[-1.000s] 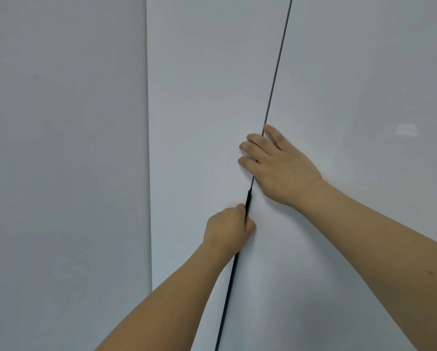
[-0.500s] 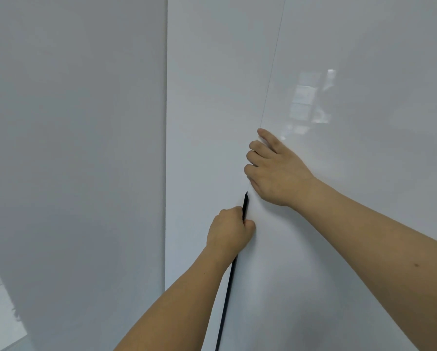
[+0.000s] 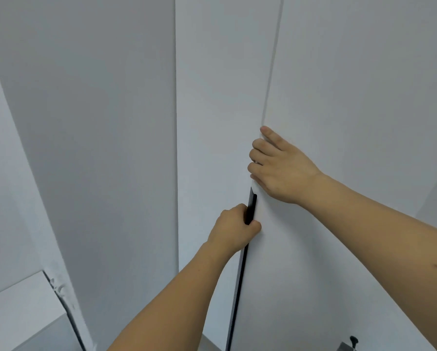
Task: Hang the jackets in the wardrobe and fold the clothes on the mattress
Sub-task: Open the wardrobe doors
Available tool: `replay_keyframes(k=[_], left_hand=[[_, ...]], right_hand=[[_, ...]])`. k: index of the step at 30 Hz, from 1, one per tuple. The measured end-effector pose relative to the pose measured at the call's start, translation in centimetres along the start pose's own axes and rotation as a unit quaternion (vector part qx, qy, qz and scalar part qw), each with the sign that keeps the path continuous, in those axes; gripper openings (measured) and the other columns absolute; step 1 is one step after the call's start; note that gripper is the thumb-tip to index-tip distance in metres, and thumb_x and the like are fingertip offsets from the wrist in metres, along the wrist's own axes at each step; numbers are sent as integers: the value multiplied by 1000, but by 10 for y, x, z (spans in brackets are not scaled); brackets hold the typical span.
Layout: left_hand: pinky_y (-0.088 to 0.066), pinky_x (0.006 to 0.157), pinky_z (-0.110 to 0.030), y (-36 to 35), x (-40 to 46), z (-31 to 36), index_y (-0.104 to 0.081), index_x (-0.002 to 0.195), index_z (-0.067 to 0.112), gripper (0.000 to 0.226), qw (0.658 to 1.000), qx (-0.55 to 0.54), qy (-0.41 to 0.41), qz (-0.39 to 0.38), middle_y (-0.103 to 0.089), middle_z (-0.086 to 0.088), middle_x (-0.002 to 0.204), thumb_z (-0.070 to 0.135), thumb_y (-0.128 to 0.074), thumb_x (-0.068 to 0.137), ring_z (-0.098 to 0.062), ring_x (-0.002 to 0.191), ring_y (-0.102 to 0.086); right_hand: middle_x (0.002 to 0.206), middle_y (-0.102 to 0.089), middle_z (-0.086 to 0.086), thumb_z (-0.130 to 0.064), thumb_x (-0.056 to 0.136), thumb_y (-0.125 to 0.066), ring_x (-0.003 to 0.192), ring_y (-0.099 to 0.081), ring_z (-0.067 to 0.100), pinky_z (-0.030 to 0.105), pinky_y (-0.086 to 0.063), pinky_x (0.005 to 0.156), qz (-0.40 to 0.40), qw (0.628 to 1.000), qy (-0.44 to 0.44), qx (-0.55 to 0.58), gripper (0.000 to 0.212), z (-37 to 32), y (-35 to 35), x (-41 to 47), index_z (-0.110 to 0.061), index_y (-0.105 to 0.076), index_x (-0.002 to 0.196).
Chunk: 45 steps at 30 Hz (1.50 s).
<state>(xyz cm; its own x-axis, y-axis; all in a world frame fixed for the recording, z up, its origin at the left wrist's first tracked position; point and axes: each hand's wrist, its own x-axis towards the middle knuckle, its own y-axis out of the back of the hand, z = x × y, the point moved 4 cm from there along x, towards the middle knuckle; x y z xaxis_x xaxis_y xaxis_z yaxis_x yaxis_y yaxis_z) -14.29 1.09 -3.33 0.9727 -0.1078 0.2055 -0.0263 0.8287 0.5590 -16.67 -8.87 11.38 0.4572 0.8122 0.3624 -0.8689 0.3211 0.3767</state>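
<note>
Fingers are the worry as the left hand [image 3: 233, 225] grips the black handle [image 3: 250, 207] and the right hand [image 3: 282, 168] curls round the door [image 3: 339, 122] edge — a slip pinches them.

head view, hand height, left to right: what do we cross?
Grey side panel → left wardrobe door → left hand gripping the black handle strip at the door seam → right hand, fingers hooked on the right wardrobe door edge.

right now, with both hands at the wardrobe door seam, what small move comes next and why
Probably pull both doors outward. The left hand grips the black handle strip on the left door; the right hand hooks its fingers over the right door edge, and the doors are barely apart.
</note>
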Motion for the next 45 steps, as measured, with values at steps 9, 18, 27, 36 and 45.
replay_keyframes(k=[9,18,27,36,45], left_hand=[[-56,72,-42,-19,-133,47,-66,93,5,43,1000,-13,10,14,-71,-11,91,46,-71,83,-29,81,-66],[-46,52,-29,-79,-221,121,-56,73,14,41,992,96,18,78,-62,-2,70,52,-71,81,-15,61,-56],[-51,57,-22,-129,-250,143,-62,89,21,43,986,106,-6,127,-58,11,70,63,-65,82,-5,63,-57],[-48,85,-24,-59,-235,92,-62,128,21,43,987,108,-59,100,-70,2,117,51,-49,100,-17,107,-66],[-20,120,-36,136,-145,31,-28,155,8,54,898,366,-192,149,-25,-9,162,32,-36,107,-24,150,-22]], right_hand=[[88,-60,4,-11,93,-50,113,-56,30,53,-26,117,98,994,7,54,19,-8,94,-99,-9,-67,85],[106,-63,5,-12,92,-50,127,-49,29,54,-18,120,31,997,2,73,21,11,160,-203,-11,-69,101],[124,-51,7,-13,97,-25,138,-30,31,49,10,121,-63,998,-14,17,40,18,187,-259,-12,-55,123],[137,-44,13,-11,93,-37,130,-39,32,48,-10,122,-86,991,-86,64,43,0,182,-193,-9,-44,136],[135,-46,10,-12,97,-45,119,-47,28,38,-37,105,-66,826,-383,408,39,-16,103,-45,-7,-44,136]])
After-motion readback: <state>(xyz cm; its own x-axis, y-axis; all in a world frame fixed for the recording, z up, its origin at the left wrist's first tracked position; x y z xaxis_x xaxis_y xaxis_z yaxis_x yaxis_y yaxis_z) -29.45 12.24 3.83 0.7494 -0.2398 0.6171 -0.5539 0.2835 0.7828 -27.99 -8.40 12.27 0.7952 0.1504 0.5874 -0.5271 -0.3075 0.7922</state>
